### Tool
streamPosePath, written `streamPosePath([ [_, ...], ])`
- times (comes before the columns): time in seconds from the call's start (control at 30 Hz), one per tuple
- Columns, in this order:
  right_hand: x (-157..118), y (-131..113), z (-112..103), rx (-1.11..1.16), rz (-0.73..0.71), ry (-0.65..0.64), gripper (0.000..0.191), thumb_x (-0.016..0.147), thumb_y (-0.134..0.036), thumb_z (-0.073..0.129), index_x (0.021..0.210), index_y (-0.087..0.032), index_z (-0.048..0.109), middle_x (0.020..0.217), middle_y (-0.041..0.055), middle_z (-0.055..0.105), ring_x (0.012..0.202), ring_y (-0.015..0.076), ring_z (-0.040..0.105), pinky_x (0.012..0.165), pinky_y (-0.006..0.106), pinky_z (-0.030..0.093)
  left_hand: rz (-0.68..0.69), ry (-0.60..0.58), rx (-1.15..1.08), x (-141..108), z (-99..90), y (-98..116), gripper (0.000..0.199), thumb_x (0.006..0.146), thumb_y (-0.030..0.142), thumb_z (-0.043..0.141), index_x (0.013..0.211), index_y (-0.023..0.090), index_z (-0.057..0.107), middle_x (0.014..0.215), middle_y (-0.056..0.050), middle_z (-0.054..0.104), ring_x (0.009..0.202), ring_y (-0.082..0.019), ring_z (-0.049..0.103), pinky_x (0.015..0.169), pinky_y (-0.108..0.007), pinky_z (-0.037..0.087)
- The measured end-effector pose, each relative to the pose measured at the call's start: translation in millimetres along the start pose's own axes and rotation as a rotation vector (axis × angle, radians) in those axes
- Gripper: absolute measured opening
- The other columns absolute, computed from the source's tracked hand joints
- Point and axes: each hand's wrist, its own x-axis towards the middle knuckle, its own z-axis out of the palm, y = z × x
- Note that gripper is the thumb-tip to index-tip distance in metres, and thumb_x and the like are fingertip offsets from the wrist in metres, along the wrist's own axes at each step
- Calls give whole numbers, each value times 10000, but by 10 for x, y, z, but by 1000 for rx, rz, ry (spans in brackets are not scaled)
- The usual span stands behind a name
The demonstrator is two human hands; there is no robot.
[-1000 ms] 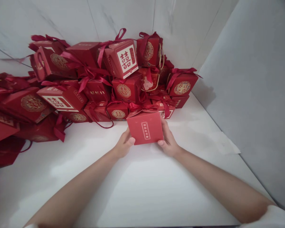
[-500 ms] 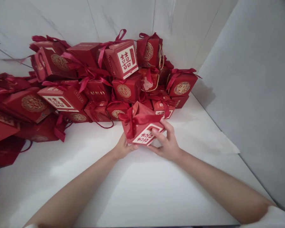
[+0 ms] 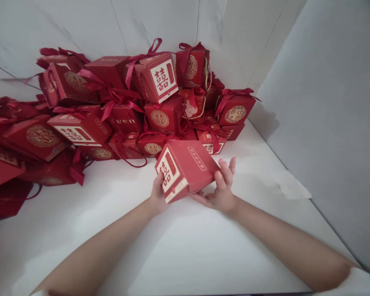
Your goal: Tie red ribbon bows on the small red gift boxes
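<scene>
A red gift box (image 3: 193, 164) is tilted between my hands above the table. A plain red face with a small gold-framed label points up, and a white panel with a red double-happiness character faces left. My left hand (image 3: 158, 197) grips its left lower side, thumb on the white panel and other fingers hidden behind it. At the right corner, my right hand (image 3: 222, 189) touches the box with its thumb low and a fingertip against the edge. Its other fingers are raised and spread. The box's ribbon is out of sight.
Behind, red gift boxes (image 3: 160, 117) with ribbons and cords are stacked against the marbled wall (image 3: 160, 24). More red boxes (image 3: 46, 164) lie along the left. The white table (image 3: 185, 255) meets a grey panel (image 3: 336, 123) on the right, near a pale flat sheet (image 3: 294, 185).
The gift box has been turned over in my hands: its ribboned top no longer shows, and the double-happiness panel now faces left. My right fingers have lifted off that panel and spread.
</scene>
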Motion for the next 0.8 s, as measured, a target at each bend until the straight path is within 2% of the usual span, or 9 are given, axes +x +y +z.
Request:
streamPosePath([
  [0.1,-2,46,-16,94,106,-129,1148,705,-674,671,1551,-314,-14,1617,83,122,1448,416,229,1162,693,61,-114,-41,-20,11,128,58,872,730,870,328,1196,191,613,1210,-140,669,1234,-376,546,986,-513,449],
  [0.23,30,69,-65,260,160,-243,1131,738,-663,618,1551,-271,-62,1602,121,155,1447,432,220,1141,715,90,-302,-204,-137,5,292,74,980,701,910,130,1120,173,622,1190,-193,655,1232,-387,520,1000,-576,388],
  [0.33,62,46,-94,341,192,-275,1058,781,-617,567,1556,-238,-44,1618,109,111,1465,407,191,1158,683,119,-341,-249,-211,-8,352,42,961,695,916,118,1085,199,624,1144,-169,661,1236,-375,505,1011,-573,363],
  [0.47,71,31,-90,408,259,-339,1064,797,-515,607,1552,-231,-87,1634,107,45,1482,382,160,1160,649,206,-365,-209,-272,8,324,11,915,758,867,129,1161,190,595,1051,-148,670,1243,-346,504,1025,-528,365],
  [0.63,33,60,-64,429,262,-311,1129,756,-516,676,1559,-202,-52,1620,131,111,1460,383,217,1149,618,276,-372,-188,-319,39,250,-8,907,798,831,111,1177,162,591,1038,-148,682,1225,-320,532,1038,-483,372],
  [0.8,7,63,-55,422,317,-333,1127,748,-514,685,1558,-238,-50,1605,129,148,1435,388,261,1113,629,332,-361,-197,-312,44,226,-19,910,798,836,122,1162,158,607,1084,-152,680,1215,-310,541,1038,-460,377],
])
